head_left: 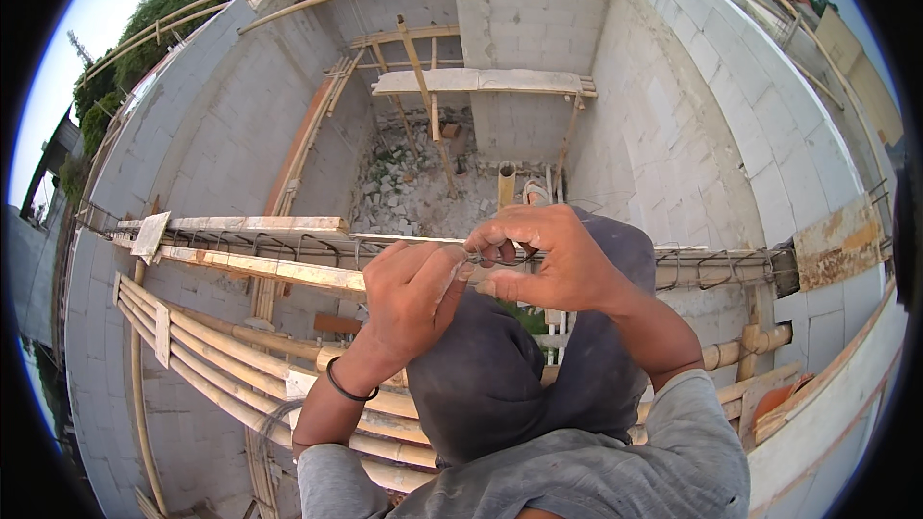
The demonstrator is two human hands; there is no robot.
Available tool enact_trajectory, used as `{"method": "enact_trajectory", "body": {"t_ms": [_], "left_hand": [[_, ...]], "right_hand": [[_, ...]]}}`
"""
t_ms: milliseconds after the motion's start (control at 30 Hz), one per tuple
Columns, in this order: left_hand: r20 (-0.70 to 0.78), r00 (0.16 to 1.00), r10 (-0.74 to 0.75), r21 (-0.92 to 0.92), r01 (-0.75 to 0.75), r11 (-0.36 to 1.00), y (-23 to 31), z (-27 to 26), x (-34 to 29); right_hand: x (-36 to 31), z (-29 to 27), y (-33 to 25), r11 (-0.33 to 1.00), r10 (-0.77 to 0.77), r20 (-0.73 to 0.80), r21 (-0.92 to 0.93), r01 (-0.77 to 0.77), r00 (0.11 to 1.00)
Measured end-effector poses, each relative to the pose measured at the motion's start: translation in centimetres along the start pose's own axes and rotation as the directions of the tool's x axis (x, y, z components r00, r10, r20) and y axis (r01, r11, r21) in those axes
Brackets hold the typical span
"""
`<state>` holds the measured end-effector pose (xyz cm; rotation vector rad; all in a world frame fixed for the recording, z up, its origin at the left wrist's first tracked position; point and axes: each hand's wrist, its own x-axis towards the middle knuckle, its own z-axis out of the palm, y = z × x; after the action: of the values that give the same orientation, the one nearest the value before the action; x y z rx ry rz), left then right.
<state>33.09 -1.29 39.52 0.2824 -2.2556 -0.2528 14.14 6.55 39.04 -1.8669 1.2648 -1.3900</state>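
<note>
Both hands meet over the steel reinforcement cage [716, 272] in front of my bent knees. My left hand [411, 290] is closed, its fingertips pinching one end of a thin dark wire [497, 260]. Curled fingers of my right hand [553, 252] grip the same wire from the other side, the thumb held lower and a little apart. The wire's ends are hidden by the fingers. A timber formwork board [260, 267] runs along the cage to the left of my hands.
Bamboo poles [212, 344] form a platform at lower left. Grey block walls [673, 106] enclose a deep space beyond, with rubble [399, 173] at its bottom. A plank scaffold [481, 82] crosses the far end. A stained board [838, 248] leans at right.
</note>
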Motion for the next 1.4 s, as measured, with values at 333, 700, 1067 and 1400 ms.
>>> {"method": "enact_trajectory", "body": {"t_ms": [333,700,1067,1400], "left_hand": [[0.089,0.989,0.115,-0.088,-0.107,0.990,-0.3,-0.7,-0.3],[0.269,0.850,-0.453,-0.385,0.527,0.758,0.5,-0.4,-0.9],[0.139,0.962,-0.235,-0.242,0.263,0.934,0.7,-0.8,-0.5],[0.243,0.952,-0.187,-0.189,0.235,0.953,0.5,-0.5,-0.7]], "right_hand": [[-0.4,-0.1,0.2,0.658,0.224,0.370,0.625,-0.420,0.901],[-0.5,1.4,1.1,0.501,-0.694,0.064,-0.672,0.545,0.717],[-0.4,-0.6,-0.3,0.995,-0.042,-0.035,0.087,0.045,0.998],[-0.2,-1.8,-1.1,0.991,0.097,0.263,-0.113,-0.070,0.960]]}}
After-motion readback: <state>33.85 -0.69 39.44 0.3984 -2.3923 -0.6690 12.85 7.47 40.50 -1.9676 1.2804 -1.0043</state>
